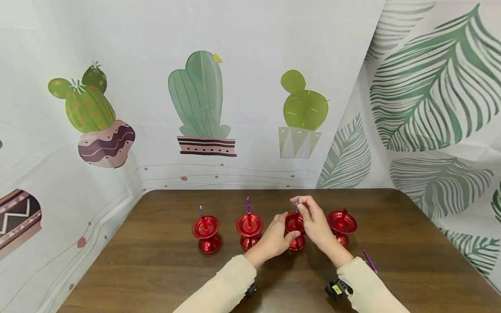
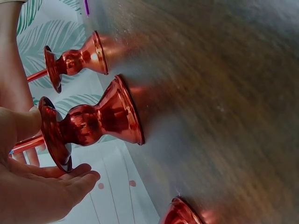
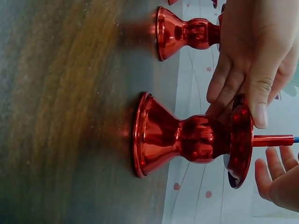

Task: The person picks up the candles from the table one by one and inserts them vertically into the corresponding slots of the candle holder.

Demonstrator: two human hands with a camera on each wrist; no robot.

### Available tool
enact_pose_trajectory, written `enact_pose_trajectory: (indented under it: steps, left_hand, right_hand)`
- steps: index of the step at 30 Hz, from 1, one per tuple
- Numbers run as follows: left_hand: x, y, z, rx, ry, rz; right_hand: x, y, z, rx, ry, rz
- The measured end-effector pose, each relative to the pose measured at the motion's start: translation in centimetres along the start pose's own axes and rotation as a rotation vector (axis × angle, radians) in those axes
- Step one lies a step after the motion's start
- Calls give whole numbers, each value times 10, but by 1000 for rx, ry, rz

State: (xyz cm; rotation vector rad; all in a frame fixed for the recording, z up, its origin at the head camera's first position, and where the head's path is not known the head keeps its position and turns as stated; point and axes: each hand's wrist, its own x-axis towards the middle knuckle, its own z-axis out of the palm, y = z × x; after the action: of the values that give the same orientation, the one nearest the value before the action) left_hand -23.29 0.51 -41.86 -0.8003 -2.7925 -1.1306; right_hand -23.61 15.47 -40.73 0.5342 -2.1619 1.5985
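A shiny red metal candle holder (image 1: pixel 296 243) stands upright on the table, third from the left in a row. My left hand (image 1: pixel 273 239) grips the rim of its dish, thumb at the near side. Between thumb and fingers, my right hand (image 1: pixel 315 222) pinches a thin blue candle (image 1: pixel 298 203) over the holder's central tube. From the right wrist view, the blue candle's lower end (image 3: pixel 296 139) meets the top of the red tube (image 3: pixel 273 140); how deep it sits cannot be seen. In the left wrist view, the holder's base (image 2: pixel 120 112) rests on the table.
To the left stand a holder (image 1: pixel 208 244) with a blue candle (image 1: pixel 201 211) and another (image 1: pixel 250 241) with a purple candle (image 1: pixel 248 205). A holder (image 1: pixel 342 239) with a bare tube is at right. One purple candle (image 1: pixel 369 261) lies on the brown table (image 1: pixel 129 269).
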Motion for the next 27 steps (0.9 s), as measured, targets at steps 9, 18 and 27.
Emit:
enact_pose_trajectory:
  steps: [9,18,27]
  left_hand:
    - [0,0,0,9,-2,1]
    - [1,0,1,-1,-6,-4]
    - [1,0,1,-7,23,-13]
  right_hand:
    - [-2,-17,0,-112,4,-37]
    - [-1,2,1,-212,22,-37]
    - [-2,-1,4,-440,76,-231]
